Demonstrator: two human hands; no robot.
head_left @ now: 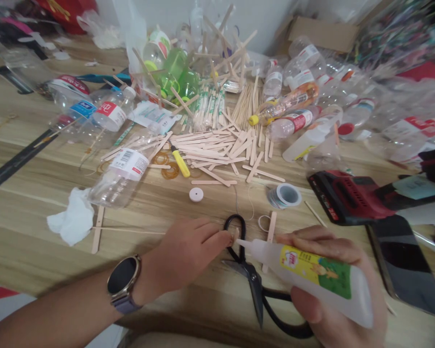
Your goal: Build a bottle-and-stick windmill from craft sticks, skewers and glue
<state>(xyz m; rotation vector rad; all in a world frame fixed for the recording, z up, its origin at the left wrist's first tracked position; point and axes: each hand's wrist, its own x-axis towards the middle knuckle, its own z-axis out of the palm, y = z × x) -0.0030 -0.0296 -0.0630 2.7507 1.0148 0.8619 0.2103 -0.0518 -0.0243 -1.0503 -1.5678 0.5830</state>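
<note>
In my right hand is a white squeeze glue bottle with a yellow and green label, lying on its side with the nozzle pointing left. My left hand is closed, its fingertips pinching a small pale piece right at the nozzle tip. A thin wooden skewer runs from a craft stick toward this hand; whether it is held is hidden. Beneath the fingertips and nozzle lie black-handled scissors, blades spread. Another craft stick and a small white ring lie beyond the nozzle.
Behind the hands are a pile of craft sticks, a yellow-handled screwdriver, a white disc and a wire spool. Plastic bottles crowd both sides. A red-black power tool and phone are at right.
</note>
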